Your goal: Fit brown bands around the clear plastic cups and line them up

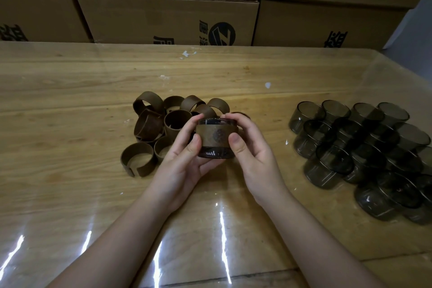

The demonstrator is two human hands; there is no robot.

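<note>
Above a wooden table (pixel 70 91), left hand (pixel 184 159) and right hand (pixel 251 147) grasp a clear plastic cup (pixel 215 138) wrapped in a brown band (pixel 210 139), between loose bands (pixel 149 124) and unbanded cups (pixel 364 147).

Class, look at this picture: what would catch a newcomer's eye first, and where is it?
At centre, the left grip and right grip hold a smoky clear cup wearing a brown band. A heap of loose brown bands lies behind it, to the left; unbanded cups crowd the right side of the table.
</note>
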